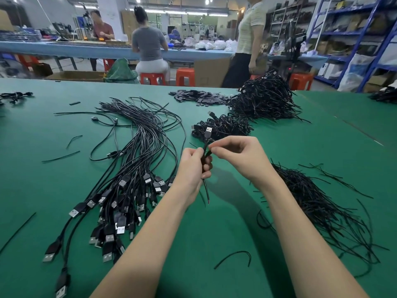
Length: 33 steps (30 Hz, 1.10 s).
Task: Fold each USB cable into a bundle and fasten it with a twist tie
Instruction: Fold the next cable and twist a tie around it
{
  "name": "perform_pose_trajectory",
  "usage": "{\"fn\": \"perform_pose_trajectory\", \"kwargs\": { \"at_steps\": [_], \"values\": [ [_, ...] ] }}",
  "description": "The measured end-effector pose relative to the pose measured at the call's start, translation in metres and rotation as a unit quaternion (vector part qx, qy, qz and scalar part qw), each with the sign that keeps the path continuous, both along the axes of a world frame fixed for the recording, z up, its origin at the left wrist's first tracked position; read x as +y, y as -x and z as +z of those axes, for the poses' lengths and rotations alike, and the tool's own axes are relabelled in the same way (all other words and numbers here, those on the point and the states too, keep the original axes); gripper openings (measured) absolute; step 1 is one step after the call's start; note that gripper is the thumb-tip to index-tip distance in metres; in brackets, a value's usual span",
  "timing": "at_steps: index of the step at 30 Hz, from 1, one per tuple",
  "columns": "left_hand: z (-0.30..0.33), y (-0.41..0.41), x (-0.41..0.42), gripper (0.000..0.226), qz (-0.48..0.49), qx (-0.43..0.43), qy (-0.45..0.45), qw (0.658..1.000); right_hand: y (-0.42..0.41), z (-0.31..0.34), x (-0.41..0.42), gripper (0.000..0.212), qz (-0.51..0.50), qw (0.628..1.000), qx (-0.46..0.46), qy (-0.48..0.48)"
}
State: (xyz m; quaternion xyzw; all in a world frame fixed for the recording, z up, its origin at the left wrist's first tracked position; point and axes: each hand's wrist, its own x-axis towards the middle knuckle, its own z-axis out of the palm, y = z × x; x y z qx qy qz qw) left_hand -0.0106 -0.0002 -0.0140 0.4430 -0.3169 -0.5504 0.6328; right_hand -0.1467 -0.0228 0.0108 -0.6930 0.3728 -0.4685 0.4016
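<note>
Left hand [194, 166] curls round a folded cable [206, 147], held upright above the table, fingers wrapped on the lower half of the bundle. Right hand [238, 157] pinches at the bundle's upper middle with thumb and forefinger, seemingly on a twist tie [211, 141], though the tie itself is too thin to tell apart from the cable. The bundle's long axis runs near vertical: USB plug [208, 130] at the top, a loose tail [205, 190] hanging below the left fist. The bundle sits between the two hands, touching both; the right fingertips are the ones at the fastening point, so the twisting probably falls to that hand while the left steadies. Loose cables [137, 168] fan out just left of the left forearm, plugs toward the person, long axes running away up the table. A heap of ties [318, 203] lies just right of the right forearm. Finished bundles [223, 125] are piled beyond the hands, with a larger heap [264, 100] farther back right. The green table [64, 190] carries stray ties and a scatter of small flat black pieces [199, 96] near the far edge. Behind it: workshop, other people at a long bench [64, 48], orange stools [185, 76], blue shelving [365, 39] on the right.
</note>
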Motion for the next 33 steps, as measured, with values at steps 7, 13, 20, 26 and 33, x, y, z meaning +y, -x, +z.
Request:
{"fn": "perform_pose_trajectory", "kwargs": {
  "at_steps": [7, 13, 20, 26, 33],
  "values": [
    [0.011, -0.004, 0.007, 0.020, -0.085, 0.075, 0.032, 0.993, 0.007, -0.015, -0.007, 0.011, 0.039, 0.927, -0.163, -0.335],
    [0.014, -0.018, 0.018, 0.023, -0.283, -0.126, 0.066, 0.949, 0.043, -0.010, -0.005, 0.012, 0.071, 0.971, 0.026, -0.226],
    [0.017, -0.027, 0.018, 0.014, -0.335, -0.397, 0.101, 0.849, 0.050, 0.006, -0.005, 0.007, 0.081, 0.974, 0.196, -0.084],
    [0.004, -0.020, 0.009, 0.014, -0.153, -0.498, 0.059, 0.851, 0.022, 0.012, -0.004, 0.018, -0.037, 0.958, 0.283, 0.020],
    [0.003, -0.014, 0.002, 0.013, 0.015, -0.283, 0.009, 0.959, 0.001, 0.011, 0.000, 0.014, -0.076, 0.985, 0.146, 0.056]
  ]
}}
